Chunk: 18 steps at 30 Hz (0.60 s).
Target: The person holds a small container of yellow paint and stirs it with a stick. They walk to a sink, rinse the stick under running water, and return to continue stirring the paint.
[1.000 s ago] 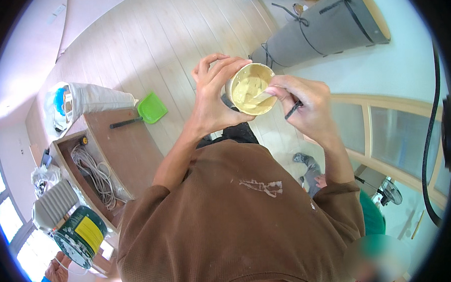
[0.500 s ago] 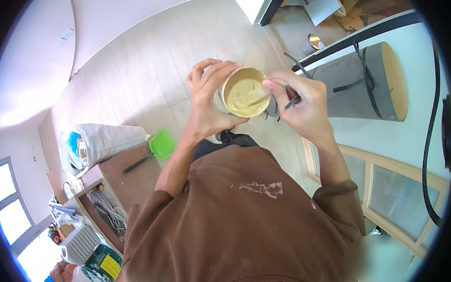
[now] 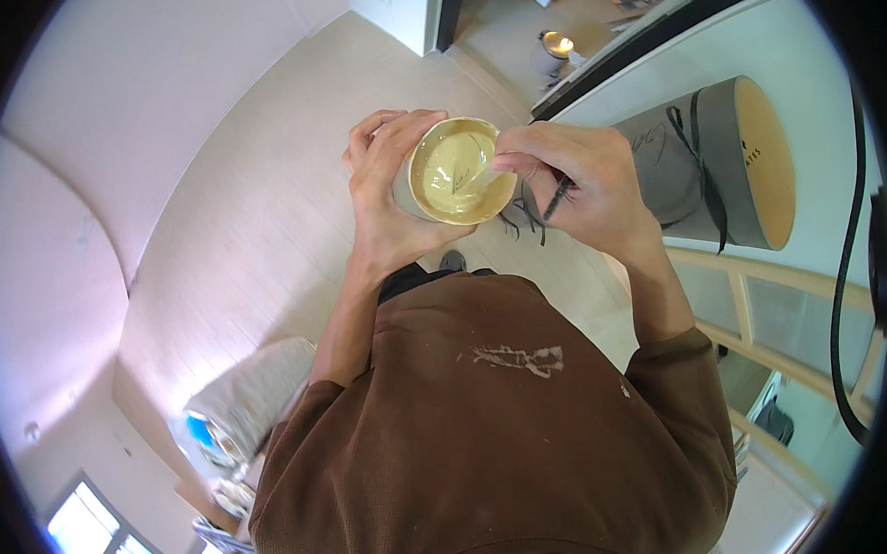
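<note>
Between the spread thumb and fingers of my left hand point(image 3: 387, 191) is a round cup point(image 3: 445, 218), tilted so that its inside shows. Thick, glossy pale-yellow paint point(image 3: 442, 160) lies in it, with a few dark streaks. My right hand point(image 3: 582, 179) is closed at the cup's right rim, pinching a pale stirring stick point(image 3: 479, 179) whose end dips into the paint. Its upper part is hidden by my fingers. A short dark strip point(image 3: 557, 197) shows against my right palm; I cannot tell whether it is held.
On the white surface at right lies a grey cylindrical box point(image 3: 674, 161) tied with black ribbon. A black cable point(image 3: 848, 263) hangs beside it. Lower left, a pale sack point(image 3: 257, 386) rests near a window point(image 3: 91, 524). A doorway opens at the top, with a metal pot point(image 3: 556, 46) beyond it.
My view has swung round, so the sack sits lower and the green dustpan is out of sight. Both hands and the cup appear slightly further left; the stick has shifted within the paint.
</note>
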Available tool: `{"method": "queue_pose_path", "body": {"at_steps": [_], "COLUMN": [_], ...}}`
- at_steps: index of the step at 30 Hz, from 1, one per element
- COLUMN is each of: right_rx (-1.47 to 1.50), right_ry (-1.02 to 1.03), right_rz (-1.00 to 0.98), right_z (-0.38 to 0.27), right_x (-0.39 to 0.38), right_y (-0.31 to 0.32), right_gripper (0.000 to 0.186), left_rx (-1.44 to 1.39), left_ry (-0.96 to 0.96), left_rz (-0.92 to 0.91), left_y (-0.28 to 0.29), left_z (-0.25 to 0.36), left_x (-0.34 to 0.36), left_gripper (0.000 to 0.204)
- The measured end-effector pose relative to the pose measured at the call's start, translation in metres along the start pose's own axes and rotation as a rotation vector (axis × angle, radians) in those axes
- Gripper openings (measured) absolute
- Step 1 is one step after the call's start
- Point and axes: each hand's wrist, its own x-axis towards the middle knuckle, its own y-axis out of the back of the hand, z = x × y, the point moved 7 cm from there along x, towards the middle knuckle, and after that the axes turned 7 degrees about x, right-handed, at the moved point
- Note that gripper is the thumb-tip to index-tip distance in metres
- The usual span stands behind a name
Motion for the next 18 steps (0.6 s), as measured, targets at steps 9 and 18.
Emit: {"method": "queue_pose_path", "body": {"at_steps": [9,18], "right_rx": [-0.240,-0.422], "right_ry": [-0.164,-0.266], "right_rz": [0.206,0.275], "right_z": [0.057,0.079], "right_x": [0.097,0.131], "right_y": [0.002,-0.006], "right_gripper": [0.015,0.014], "left_rx": [-0.143,-0.302], "left_ry": [-0.148,-0.230], "left_rz": [-0.236,-0.362], "left_y": [-0.018,-0.041], "left_z": [-0.073,-0.109], "left_x": [0.134,0.197], "left_gripper": [0.084,0.085]}}
